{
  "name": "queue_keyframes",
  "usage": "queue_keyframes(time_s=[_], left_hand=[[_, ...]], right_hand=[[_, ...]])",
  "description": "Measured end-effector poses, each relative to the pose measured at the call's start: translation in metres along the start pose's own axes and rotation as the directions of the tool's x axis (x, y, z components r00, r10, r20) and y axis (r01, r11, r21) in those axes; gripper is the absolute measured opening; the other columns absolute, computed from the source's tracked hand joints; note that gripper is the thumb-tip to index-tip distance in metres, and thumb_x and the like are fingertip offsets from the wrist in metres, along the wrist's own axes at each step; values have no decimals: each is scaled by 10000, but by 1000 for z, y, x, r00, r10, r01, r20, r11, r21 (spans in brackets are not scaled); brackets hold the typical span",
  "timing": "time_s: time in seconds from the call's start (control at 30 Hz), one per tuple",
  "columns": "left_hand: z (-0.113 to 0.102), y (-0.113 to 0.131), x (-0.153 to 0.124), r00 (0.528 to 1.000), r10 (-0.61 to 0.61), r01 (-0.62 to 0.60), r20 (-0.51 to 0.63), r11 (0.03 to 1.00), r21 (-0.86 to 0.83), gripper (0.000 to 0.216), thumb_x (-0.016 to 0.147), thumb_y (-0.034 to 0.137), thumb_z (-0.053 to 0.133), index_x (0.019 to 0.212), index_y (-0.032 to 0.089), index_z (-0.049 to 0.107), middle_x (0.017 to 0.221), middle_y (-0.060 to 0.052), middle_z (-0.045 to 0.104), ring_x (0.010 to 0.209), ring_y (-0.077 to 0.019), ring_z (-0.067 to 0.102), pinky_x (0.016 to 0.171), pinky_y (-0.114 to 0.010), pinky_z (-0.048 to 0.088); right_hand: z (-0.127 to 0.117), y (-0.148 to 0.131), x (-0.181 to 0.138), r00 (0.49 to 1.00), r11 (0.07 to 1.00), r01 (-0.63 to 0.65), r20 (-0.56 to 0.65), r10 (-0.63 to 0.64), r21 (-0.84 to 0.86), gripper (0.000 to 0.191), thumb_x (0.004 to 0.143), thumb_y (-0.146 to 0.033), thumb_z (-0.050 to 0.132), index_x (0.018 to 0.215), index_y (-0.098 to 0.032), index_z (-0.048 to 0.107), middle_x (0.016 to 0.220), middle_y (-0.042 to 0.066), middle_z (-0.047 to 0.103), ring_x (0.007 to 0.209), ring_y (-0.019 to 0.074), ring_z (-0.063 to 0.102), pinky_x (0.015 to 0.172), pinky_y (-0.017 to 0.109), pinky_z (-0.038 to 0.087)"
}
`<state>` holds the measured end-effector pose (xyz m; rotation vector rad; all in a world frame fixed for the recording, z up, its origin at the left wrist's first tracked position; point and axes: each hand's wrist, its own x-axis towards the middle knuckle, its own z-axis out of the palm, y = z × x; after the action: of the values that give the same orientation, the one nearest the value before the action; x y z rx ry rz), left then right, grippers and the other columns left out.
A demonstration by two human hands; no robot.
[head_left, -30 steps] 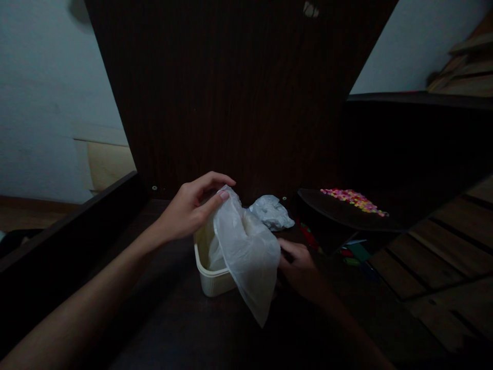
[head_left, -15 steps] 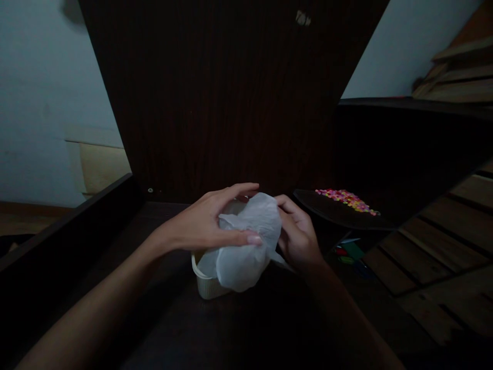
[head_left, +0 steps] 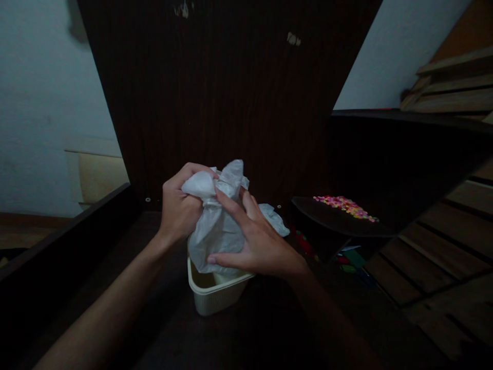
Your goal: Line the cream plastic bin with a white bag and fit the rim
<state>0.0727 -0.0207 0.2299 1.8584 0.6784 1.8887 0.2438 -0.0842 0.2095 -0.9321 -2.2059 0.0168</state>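
A crumpled white plastic bag [head_left: 221, 231] is bunched between my two hands, over a cream plastic basket [head_left: 221, 300] with ribbed sides. My left hand [head_left: 181, 200] is closed round the bag's upper left part. On the other side, my right hand [head_left: 258, 239] holds the bag with its thumb across the front and its fingers at the top. The bag's lower part hangs into the basket, and something pale shows below it, too dim to name. Another piece of whitish plastic [head_left: 274, 219] lies behind my right hand.
Small pink and yellow pieces [head_left: 346, 206] lie on a dark corner shelf [head_left: 327, 221] to the right. Below it are green and red items [head_left: 352, 257]. A tall dark panel [head_left: 231, 103] stands behind, and a raised edge [head_left: 77, 226] runs along the left.
My left hand has gone from spread over the bag to closed round its upper left. My right hand has moved left across the bag's front. The bag is pulled higher, baring more of the basket.
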Motion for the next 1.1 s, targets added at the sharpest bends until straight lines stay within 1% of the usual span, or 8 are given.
queue_keyframes(time_s=[0.07, 0.23, 0.43, 0.67, 0.8, 0.9, 1.0, 1.1], left_hand=[[2, -4, 1, 997, -49, 43, -61, 994, -106, 109, 670, 126, 621, 750, 188, 660, 750, 26, 660, 696, -140, 584, 620, -221, 459], [-2, -13, 2, 992, -91, 107, 90, 976, -189, 132, 768, 200, 579, 841, 175, 686, 772, 12, 652, 693, -145, 588, 610, -225, 473], [-10, -20, 3, 866, 238, -304, 439, 949, 86, 732, 771, 373, 802, 1414, 198, 499, 1484, -143, 476, 1375, -336, 477, 1149, -479, 416], [-22, -55, 14, 834, 397, -504, 384, 830, 237, 430, 819, 93, 579, 1245, 157, 575, 1287, -139, 636, 1190, -279, 644, 1011, -416, 553], [-31, -75, 19, 877, 421, -476, 231, 826, 303, 23, 866, 195, 619, 860, 181, 637, 1024, -92, 719, 989, -254, 705, 883, -360, 592], [-29, -84, 15, 936, 331, -350, 119, 909, 227, 195, 863, 354, 701, 781, 208, 601, 947, -67, 695, 891, -230, 684, 834, -354, 592], [-23, -87, 7, 969, 235, -245, 82, 958, 149, 258, 873, 471, 687, 903, 230, 599, 939, -46, 675, 805, -208, 656, 756, -353, 599], [-18, -88, 1, 981, 148, -164, 124, 979, 123, 271, 917, 504, 602, 1009, 249, 600, 858, -17, 657, 699, -188, 622, 644, -323, 581]], right_hand=[[8, 4, 7, 999, 999, 45, -2, -45, -10, 903, 828, -212, 761, 1599, -282, 296, 1683, 126, 168, 1533, 312, 261, 1194, 451, 367], [15, 17, 36, 940, 993, 45, -341, -5, 109, 541, 744, 11, 550, 1230, -214, 620, 1115, 50, 688, 1009, 203, 667, 869, 298, 535], [22, 24, 72, 778, 898, 30, -574, 254, 439, 128, 741, -175, 596, 849, -225, 548, 761, -26, 586, 710, 159, 559, 655, 268, 468], [28, 31, 79, 898, 651, -106, -209, 387, 752, 310, 676, -283, 652, 975, -219, 603, 876, -2, 627, 842, 199, 572, 789, 316, 478], [22, 39, 75, 925, 468, -197, 5, 381, 861, 284, 757, -398, 635, 970, -211, 632, 934, 15, 654, 932, 229, 599, 863, 354, 483], [21, 44, 78, 893, 398, -263, 65, 445, 879, 548, 785, -528, 709, 1229, -245, 556, 1229, 40, 626, 1090, 240, 600, 959, 381, 486], [25, 47, 85, 935, 404, -289, 165, 314, 868, 827, 705, -515, 829, 1399, -277, 448, 1315, 52, 600, 1155, 235, 596, 1029, 389, 483], [33, 48, 90, 967, 469, -248, 243, 71, 848, 701, 704, -471, 833, 1311, -235, 575, 1129, 39, 689, 1048, 227, 651, 941, 374, 551]])
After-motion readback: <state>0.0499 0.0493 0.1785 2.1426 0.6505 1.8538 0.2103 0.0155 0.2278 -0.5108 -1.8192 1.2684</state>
